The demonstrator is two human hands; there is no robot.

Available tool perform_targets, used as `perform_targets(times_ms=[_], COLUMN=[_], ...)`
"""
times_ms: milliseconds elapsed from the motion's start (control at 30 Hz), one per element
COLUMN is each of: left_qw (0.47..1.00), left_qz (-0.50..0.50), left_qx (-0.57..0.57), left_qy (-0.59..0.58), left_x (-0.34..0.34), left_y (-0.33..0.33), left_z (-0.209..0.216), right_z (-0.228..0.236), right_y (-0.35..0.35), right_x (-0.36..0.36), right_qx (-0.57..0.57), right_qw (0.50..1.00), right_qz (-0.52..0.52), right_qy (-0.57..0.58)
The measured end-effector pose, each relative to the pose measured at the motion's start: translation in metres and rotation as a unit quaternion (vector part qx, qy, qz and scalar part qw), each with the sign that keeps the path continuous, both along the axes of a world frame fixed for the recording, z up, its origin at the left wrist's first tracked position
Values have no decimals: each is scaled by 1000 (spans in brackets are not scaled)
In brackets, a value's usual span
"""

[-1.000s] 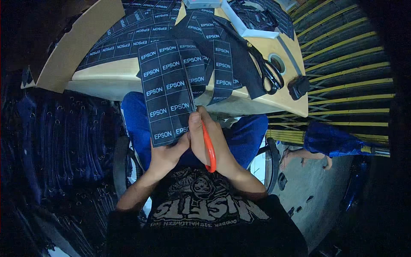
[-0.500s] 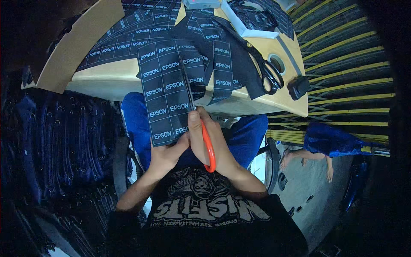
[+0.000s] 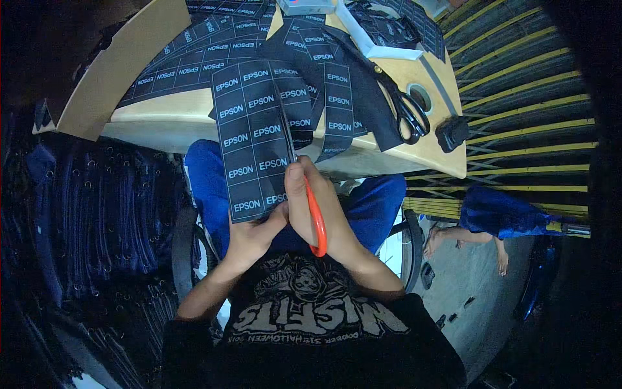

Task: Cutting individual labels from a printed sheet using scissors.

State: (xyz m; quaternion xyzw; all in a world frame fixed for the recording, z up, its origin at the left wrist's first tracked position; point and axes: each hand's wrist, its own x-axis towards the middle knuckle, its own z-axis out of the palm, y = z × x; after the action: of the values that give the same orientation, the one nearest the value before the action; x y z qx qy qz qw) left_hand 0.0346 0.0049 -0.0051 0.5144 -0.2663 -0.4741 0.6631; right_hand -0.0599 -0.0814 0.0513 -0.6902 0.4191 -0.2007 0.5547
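A dark sheet of printed labels (image 3: 251, 139), marked off in white-lined rectangles, stands up from my lap toward the table. Its near edge is pinched by my left hand (image 3: 251, 238), with the fingers hidden behind the sheet. My right hand (image 3: 319, 206) is wrapped round the red-handled scissors (image 3: 317, 223). Their long blades lie along a line in the sheet, and the part to the right of them bends away. Just beyond hangs a narrow label strip (image 3: 337, 107) over the table's edge.
More label sheets (image 3: 194, 68) cover the wooden table (image 3: 162, 107). Black-handled scissors (image 3: 408, 113) lie at its right, near a small black object (image 3: 452, 133). A cardboard piece (image 3: 123, 65) leans at the left. Another person's hand (image 3: 502, 259) rests near the floor at right.
The sheet and both hands look almost the same. My right hand and the scissors have shifted very slightly up, and the view has moved a little.
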Motion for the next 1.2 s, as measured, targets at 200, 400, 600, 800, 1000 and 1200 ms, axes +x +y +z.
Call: perform_targets(times_ms=[200, 400, 600, 800, 1000, 1200], left_qw=[999, 999, 999, 999, 1000, 996], left_qz=[4, 5, 10, 20, -4, 19], left_qx=[-23, -18, -9, -16, 16, -29], left_qy=[-47, -44, -45, -40, -26, -81], left_x=[-2, -1, 0, -3, 0, -1], left_y=[-1, 0, 0, 0, 1, -1], left_z=[0, -2, 2, 0, 3, 4], right_z=[3, -3, -1, -3, -2, 3], right_y=[-2, -2, -2, -4, -6, -4], right_x=[2, 3, 2, 1, 1, 4], right_qx=[-16, -48, -28, -46, -16, -29], right_qw=[1000, 999, 1000, 999, 1000, 999], right_qz=[1, -9, -10, -4, 1, -12], right_qy=[-7, 3, 6, 9, 18, 21])
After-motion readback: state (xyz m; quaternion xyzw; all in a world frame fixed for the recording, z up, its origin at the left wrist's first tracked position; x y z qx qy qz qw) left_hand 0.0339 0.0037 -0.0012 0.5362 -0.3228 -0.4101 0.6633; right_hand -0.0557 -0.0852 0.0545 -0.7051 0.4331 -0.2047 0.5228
